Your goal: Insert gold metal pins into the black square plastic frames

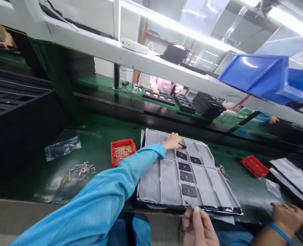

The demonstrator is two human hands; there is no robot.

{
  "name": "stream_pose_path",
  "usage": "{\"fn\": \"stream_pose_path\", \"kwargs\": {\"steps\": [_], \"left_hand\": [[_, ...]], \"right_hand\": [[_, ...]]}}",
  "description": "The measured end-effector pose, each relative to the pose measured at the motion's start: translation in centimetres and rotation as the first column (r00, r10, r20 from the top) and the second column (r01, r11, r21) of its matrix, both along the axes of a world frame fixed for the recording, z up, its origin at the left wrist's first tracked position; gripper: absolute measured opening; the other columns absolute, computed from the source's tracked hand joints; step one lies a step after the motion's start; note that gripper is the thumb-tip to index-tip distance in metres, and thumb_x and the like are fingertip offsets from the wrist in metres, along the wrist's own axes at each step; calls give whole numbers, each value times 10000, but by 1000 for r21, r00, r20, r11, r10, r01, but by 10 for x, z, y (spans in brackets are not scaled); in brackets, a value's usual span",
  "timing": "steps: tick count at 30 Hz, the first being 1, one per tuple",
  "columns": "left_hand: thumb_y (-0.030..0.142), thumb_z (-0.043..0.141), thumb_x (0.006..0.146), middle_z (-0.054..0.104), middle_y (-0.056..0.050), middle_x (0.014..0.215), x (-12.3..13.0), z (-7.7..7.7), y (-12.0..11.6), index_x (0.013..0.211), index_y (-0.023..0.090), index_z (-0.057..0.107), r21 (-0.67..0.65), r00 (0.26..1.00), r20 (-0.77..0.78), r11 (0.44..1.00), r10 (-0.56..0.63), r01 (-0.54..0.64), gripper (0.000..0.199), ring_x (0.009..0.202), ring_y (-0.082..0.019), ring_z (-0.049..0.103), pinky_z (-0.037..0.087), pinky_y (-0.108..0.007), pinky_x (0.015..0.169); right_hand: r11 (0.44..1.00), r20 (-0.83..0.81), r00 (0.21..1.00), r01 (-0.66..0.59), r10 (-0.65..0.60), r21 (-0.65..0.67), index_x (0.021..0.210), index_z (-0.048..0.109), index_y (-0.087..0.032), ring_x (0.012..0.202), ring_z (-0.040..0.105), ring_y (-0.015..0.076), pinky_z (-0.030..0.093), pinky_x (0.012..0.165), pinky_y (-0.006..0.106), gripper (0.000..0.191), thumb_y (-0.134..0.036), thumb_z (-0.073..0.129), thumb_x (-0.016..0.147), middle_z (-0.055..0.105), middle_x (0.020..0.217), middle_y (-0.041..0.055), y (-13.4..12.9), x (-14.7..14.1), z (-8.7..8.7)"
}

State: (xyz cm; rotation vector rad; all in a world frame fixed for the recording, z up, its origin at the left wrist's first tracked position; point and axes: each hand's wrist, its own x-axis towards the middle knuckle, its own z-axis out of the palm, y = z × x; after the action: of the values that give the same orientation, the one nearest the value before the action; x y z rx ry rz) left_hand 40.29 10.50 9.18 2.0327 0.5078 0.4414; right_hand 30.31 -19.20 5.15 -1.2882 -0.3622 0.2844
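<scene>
Before me lies a divided tray (170,182) with whitish lined compartments and a black edge. Several thin black plates with small holes lie in its middle column, one of them a black plate (188,190) near the front. My left hand (172,141), in a blue sleeve, reaches over the tray's far part and has its fingers closed on another black plate (182,146), seen nearly edge-on. At the tray's front edge, my right hand (199,223) is pinched, thumb against fingers; what sits at its fingertips is too small to make out.
A red box (122,150) of cotton swabs stands left of the tray, with loose swabs (82,171) and a plastic bag (63,148) beyond. Rightward are another red box (254,166) and a co-worker's hands (287,217). A shelf with blue bins (254,73) hangs above.
</scene>
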Motion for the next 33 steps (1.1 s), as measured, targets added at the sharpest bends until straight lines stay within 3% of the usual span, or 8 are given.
{"fn": "stream_pose_path", "kwargs": {"steps": [2, 4, 6, 8, 12, 15, 21, 33], "left_hand": [[339, 662, 1003, 677, -94, 1221, -11, 5, -2, 1258, 153, 637, -84, 999, 39, 996, 25, -21, 317, 1016, -222, 698, 620, -415, 859], [289, 635, 1018, 701, -62, 1048, -34, 13, -7, 1219, 136, 632, -176, 995, 82, 983, 61, -46, 253, 821, -163, 704, 622, -316, 703], [199, 612, 1006, 676, -18, 848, -74, 21, -18, 1163, 117, 626, -251, 986, 132, 966, 97, -62, 177, 639, -113, 659, 565, -225, 560], [147, 617, 960, 640, 8, 727, -128, 29, -33, 1089, 113, 637, -302, 976, 180, 951, 124, -66, 135, 560, -92, 628, 515, -179, 502], [227, 620, 933, 650, -7, 655, -233, 41, -72, 1014, 108, 673, -399, 961, 195, 911, 195, -103, 153, 534, -102, 625, 498, -175, 496], [268, 647, 920, 642, 0, 608, -279, 44, -95, 1022, 107, 688, -497, 930, 156, 840, 333, -218, 195, 520, -108, 611, 507, -196, 525], [244, 634, 903, 658, -4, 663, -311, 45, -112, 1081, 103, 700, -545, 836, 132, 743, 533, -388, 237, 537, -105, 593, 523, -208, 546], [245, 619, 948, 672, -25, 748, -331, 36, -119, 1129, 111, 698, -519, 790, 197, 745, 581, -419, 239, 601, -107, 620, 541, -199, 577]], "right_hand": [[999, 50, 998, 38, -39, 20, 864, 739, -193, 581, 595, 110, 439, 515, 226, 332, -484, 870, 771, 706, 710, -4, 12, 15, 5], [996, 147, 986, 84, -84, 1, 850, 733, -191, 837, 677, 154, 514, 712, 260, 306, -467, 850, 792, 747, 945, 38, 32, 23, 17], [997, 215, 976, 56, -43, -55, 839, 716, -197, 1188, 637, 216, 478, 973, 316, 259, -443, 797, 852, 702, 1236, 66, 55, 22, 31], [997, 218, 975, -28, 42, -66, 856, 699, -212, 1350, 552, 244, 410, 1090, 359, 226, -428, 753, 894, 641, 1380, 60, 78, 13, 43], [970, 199, 950, -233, 241, -62, 876, 699, -226, 1288, 597, 237, 443, 1068, 379, 204, -422, 748, 896, 649, 1371, 60, 114, -17, 48], [909, 186, 890, -405, 416, -95, 873, 724, -219, 1159, 653, 224, 504, 981, 359, 235, -452, 740, 892, 690, 1256, 75, 131, -41, 43], [833, 203, 808, -533, 553, -147, 847, 737, -211, 1026, 674, 211, 546, 890, 336, 270, -476, 723, 896, 697, 1107, 78, 142, -73, 38], [813, 272, 766, -540, 582, -218, 879, 737, -221, 982, 686, 207, 541, 866, 332, 232, -446, 701, 920, 717, 1080, 66, 147, -94, 37]]}}
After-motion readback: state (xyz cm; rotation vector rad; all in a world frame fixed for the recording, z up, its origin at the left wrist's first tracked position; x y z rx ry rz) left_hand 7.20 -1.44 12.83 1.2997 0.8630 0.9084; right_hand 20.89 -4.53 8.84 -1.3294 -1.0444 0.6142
